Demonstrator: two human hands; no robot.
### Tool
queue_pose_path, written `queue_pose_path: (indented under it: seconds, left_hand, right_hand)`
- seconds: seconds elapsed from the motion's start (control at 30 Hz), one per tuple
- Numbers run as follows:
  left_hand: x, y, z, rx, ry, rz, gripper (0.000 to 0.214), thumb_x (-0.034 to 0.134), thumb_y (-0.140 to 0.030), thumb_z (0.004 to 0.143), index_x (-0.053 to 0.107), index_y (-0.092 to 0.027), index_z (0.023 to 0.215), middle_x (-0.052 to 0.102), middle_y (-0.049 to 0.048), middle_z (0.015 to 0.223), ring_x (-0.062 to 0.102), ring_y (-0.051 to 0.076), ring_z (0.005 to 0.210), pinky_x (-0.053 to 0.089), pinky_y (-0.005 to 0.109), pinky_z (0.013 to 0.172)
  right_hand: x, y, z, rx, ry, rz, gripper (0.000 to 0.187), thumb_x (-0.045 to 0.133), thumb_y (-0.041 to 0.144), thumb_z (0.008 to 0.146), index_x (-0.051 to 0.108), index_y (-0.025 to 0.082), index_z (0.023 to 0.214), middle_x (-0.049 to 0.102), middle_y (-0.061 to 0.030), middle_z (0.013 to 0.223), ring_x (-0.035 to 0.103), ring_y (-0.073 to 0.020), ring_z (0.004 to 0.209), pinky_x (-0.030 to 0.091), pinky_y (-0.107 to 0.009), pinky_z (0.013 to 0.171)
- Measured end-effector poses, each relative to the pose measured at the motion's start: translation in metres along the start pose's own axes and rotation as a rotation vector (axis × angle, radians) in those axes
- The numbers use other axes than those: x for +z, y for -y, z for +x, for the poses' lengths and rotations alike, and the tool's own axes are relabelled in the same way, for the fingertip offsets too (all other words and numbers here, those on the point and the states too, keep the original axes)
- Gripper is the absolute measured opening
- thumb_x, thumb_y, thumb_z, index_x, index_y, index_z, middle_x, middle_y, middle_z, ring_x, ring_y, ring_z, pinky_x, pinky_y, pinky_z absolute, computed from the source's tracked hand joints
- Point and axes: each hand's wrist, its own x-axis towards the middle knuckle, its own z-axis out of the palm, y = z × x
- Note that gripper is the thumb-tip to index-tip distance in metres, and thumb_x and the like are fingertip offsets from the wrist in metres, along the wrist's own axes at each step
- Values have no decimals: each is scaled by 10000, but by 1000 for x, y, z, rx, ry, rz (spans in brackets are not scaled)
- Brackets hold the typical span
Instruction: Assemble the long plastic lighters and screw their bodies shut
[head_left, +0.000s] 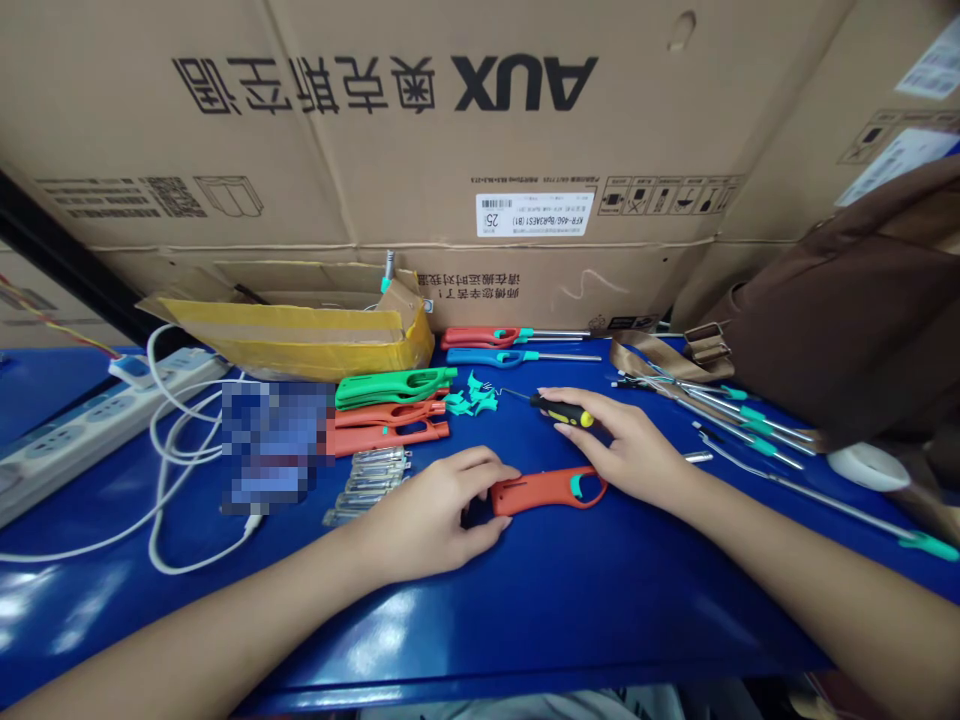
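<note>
My left hand (450,505) pinches the butt end of an orange-red gas lighter casing (540,492) lying on the blue table. A teal trigger shows in its loop, and its front end is partly hidden behind my right wrist. In my right hand (619,440) is a small screwdriver (566,410) with a black and yellow handle. Its thin shaft points left, towards a pile of loose teal triggers (472,397). Beyond the pile lie a red lighter (480,338) and a blue lighter (480,357) with metal tubes.
Green casings (390,388) and orange casings (390,437) lie left, above clear fuel tanks (371,480). A yellow-taped box (300,335), power strip (112,430) and white cable (195,570) are farther left. Metal lighter tubes (750,420) and a brown bag (817,300) are right. Cardboard (375,150) stands behind.
</note>
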Motion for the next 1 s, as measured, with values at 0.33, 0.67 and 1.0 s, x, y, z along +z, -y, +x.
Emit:
queue_pose_path:
  seconds: [0.33, 0.67, 1.0]
  left_hand:
    - [12, 3, 4, 41, -152, -133, 371, 782, -207, 877, 684, -180, 1234, 716, 38, 1045, 669, 141, 875, 557, 271, 832]
    - [12, 1, 6, -160, -343, -356, 372, 777, -325, 873, 691, -164, 1197, 723, 37, 966, 693, 152, 845, 592, 296, 806]
    - [3, -10, 2, -22, -244, -4, 167, 732, -289, 892, 596, -200, 930, 602, -5, 881, 565, 134, 774, 473, 260, 697]
  right_hand:
    - [-9, 18, 3, 176, -474, 517, 215, 653, 445, 987, 682, 234, 1012, 744, -42, 993, 739, -151, 704, 665, -318, 704]
    - [-10, 28, 3, 355, -405, 843, 301, 713, 505, 926, 690, 208, 889, 738, -22, 842, 692, -139, 588, 628, -281, 564]
    - [-10, 21, 5, 444, -488, 848, 240, 634, 386, 963, 681, 211, 805, 707, -24, 777, 644, -131, 578, 572, -249, 523]
